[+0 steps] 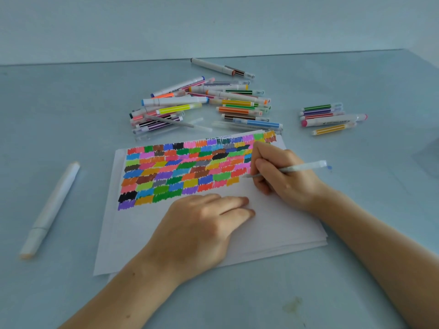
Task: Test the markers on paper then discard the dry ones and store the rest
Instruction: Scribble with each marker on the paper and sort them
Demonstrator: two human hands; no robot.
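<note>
Single head-worn wide-angle view, looking forward and steeply down from above the near edge of the bench. Both forearms enter from the bottom corners. The paper lies close, at centre; the marker pile sits farther off, near the bench's far edge, below the wall.

A plain desk space, home or office: a bare pale-blue counter against a blank wall, strewn with markers and paper.

A pale blue-grey table meets a plain pale wall under soft, even light.
</note>
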